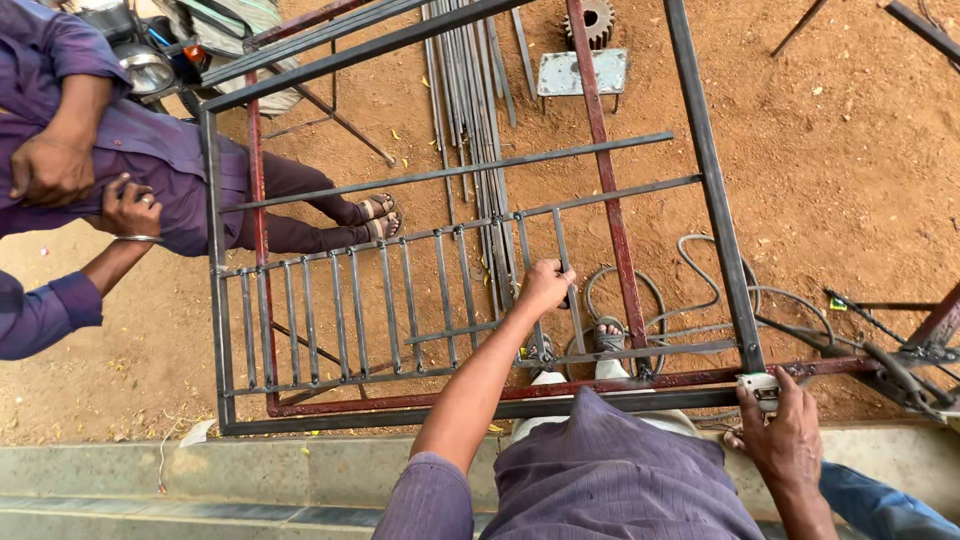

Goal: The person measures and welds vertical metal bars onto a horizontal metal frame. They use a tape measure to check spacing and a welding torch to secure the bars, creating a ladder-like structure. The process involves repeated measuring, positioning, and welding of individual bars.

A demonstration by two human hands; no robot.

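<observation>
Head view: a large metal gate frame fills the middle of the picture, lying flat above red-brown dirt ground. Its lower left part carries a row of short upright bars set between two cross rails.

The left hand, just below the centre of the picture, reaches out on a bare forearm and is closed around one loose upright bar at the right end of that row, fingers curled over the bar where it meets the upper rail.

The right hand, at the lower right, rests on the near edge of the frame and grips a small white object pressed against the frame's corner; what the object is cannot be told.

Beneath the frame, right of centre, loops of grey cable lie on the dirt, and the person's sandalled feet show between the bars.

At the upper centre a bundle of long thin steel rods lies on the ground, with a small metal plate stand and a toothed gear beside it.

At the upper left another person in a purple shirt stands close to the frame's left side, hands held together at the waist. A concrete step runs along the bottom left.
</observation>
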